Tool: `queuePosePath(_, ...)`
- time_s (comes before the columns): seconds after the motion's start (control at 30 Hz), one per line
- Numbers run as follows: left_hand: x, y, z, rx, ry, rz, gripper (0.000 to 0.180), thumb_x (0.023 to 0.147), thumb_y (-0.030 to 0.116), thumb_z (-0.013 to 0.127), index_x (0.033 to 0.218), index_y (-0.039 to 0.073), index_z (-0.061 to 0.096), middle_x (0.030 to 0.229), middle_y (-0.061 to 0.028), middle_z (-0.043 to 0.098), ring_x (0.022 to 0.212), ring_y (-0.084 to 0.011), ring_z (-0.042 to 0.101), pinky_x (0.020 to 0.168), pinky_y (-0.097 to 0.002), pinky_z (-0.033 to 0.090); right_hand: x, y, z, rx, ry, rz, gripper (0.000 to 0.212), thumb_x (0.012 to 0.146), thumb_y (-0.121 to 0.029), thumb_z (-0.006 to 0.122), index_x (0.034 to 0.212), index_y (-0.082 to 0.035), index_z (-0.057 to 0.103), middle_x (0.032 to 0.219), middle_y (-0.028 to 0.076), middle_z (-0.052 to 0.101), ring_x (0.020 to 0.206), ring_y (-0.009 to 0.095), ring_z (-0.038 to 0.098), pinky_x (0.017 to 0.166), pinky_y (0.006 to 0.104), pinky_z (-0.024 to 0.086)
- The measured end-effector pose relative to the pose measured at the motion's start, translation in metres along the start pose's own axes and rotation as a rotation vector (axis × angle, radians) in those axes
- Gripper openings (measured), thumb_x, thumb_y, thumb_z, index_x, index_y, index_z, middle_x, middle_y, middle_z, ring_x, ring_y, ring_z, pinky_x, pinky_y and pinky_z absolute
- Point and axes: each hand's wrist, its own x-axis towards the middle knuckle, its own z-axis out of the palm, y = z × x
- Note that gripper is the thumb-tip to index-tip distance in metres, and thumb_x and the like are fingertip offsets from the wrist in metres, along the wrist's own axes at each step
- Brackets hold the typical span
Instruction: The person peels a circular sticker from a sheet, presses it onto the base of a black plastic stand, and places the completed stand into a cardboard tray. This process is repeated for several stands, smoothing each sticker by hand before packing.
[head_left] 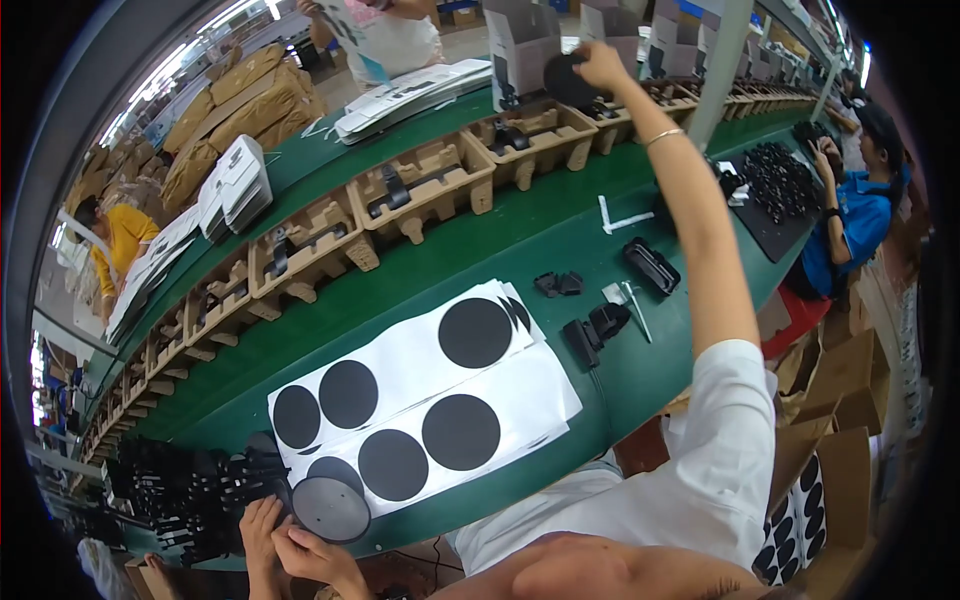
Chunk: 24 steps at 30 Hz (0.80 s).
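My right hand (603, 68) reaches to the far side of the bench, its fingers closed on a black round disc (568, 82). The disc hangs above a moulded brown pulp tray (550, 135) holding black parts. My left hand does not show. At the lower left, a close pair of bare hands (308, 555) looks like a co-worker's; the frame does not fully show whose arms they are. They are at the edge of a grey round plate (330, 508). Before me lie white sheets (535, 375) with large black round stickers (461, 432).
Black brackets (590, 335), a dark plastic housing (651, 265) and a white-handled tool (637, 312) lie right of the sheets. Black parts (180, 490) pile up at left. A metal post (722, 80) stands near my right arm. Co-worker in blue (865, 225) sits at right.
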Motion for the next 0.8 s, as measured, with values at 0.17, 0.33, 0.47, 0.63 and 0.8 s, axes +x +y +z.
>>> queuePosePath(0.17, -0.004, 0.014, -0.007, 0.05, 0.075, -0.085, 0.031, 0.092, 0.02, 0.04, 0.075, -0.005, 0.048, 0.065, -0.0153, 0.05, 0.06, -0.0247, 0.05, 0.056, -0.0324, 0.041, -0.043, 0.02, 0.051, 0.044, 0.014, 0.255, 0.04, 0.071, -0.011, 0.06, 0.111, -0.014, 0.059, 0.103, 0.022, 0.062, 0.101, 0.04, 0.057, 0.088, 0.0446, 0.046)
queuePosePath(0.33, -0.013, 0.004, -0.016, 0.099, 0.035, -0.118, 0.03, 0.093, 0.018, 0.038, 0.073, -0.004, 0.044, 0.061, -0.0137, 0.045, 0.054, -0.0239, 0.044, 0.051, -0.0333, 0.035, -0.046, 0.024, 0.035, 0.009, -0.039, 0.114, 0.05, 0.07, -0.009, 0.06, 0.119, -0.021, 0.058, 0.104, 0.022, 0.063, 0.099, 0.039, 0.058, 0.085, 0.0435, 0.048)
queuePosePath(0.47, -0.01, -0.001, -0.023, 0.052, -0.119, -0.234, 0.028, 0.095, 0.016, 0.039, 0.073, -0.002, 0.039, 0.059, -0.0065, 0.043, 0.052, -0.0174, 0.033, 0.047, -0.032, 0.027, -0.05, 0.036, 0.037, -0.074, -0.083, 0.174, 0.05, 0.071, -0.011, 0.068, 0.119, -0.021, 0.06, 0.106, 0.019, 0.063, 0.098, 0.035, 0.06, 0.086, 0.0405, 0.048)
queuePosePath(0.63, -0.007, 0.002, -0.029, 0.0, -0.207, -0.263, 0.033, 0.095, 0.016, 0.043, 0.068, -0.003, 0.038, 0.05, -0.0023, 0.034, 0.05, -0.0106, 0.026, 0.044, -0.0309, 0.019, -0.069, 0.023, 0.06, -0.137, -0.088, 0.215, 0.045, 0.073, -0.018, 0.068, 0.118, -0.022, 0.062, 0.106, 0.017, 0.064, 0.099, 0.034, 0.06, 0.09, 0.0426, 0.045)
queuePosePath(0.8, -0.014, 0.003, -0.032, -0.071, -0.2, -0.316, 0.035, 0.095, 0.016, 0.044, 0.066, -0.003, 0.04, 0.053, 0.0, 0.034, 0.054, -0.0054, 0.027, 0.045, -0.0284, 0.018, -0.063, 0.043, 0.045, -0.186, -0.181, 0.217, 0.04, 0.082, -0.042, 0.057, 0.116, -0.021, 0.063, 0.104, 0.019, 0.064, 0.103, 0.038, 0.057, 0.097, 0.0457, 0.039)
